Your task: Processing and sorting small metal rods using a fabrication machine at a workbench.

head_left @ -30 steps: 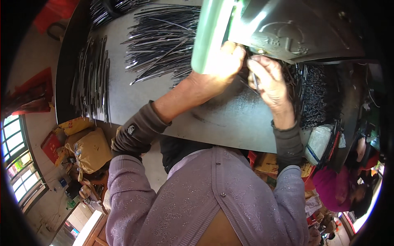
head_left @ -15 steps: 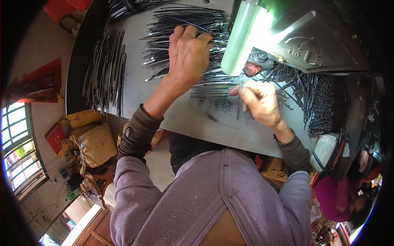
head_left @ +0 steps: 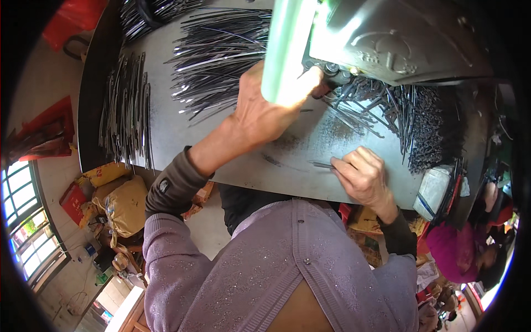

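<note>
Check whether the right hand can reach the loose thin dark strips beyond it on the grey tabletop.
Probably yes: nothing appears to block the grey tabletop between the right hand and the thin dark strips, though that hand pinches one or more slender dark pieces.

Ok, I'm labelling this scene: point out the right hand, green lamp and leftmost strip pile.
Right hand (head_left: 363,175), head view: back of hand.
Green lamp (head_left: 284,51), head view: tube's middle.
Leftmost strip pile (head_left: 126,110), head view: midway along it.

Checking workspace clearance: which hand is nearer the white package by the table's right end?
Right. The right hand is left of the white package, not touching; the left hand is farther left, partly hidden by the lamp.
</note>
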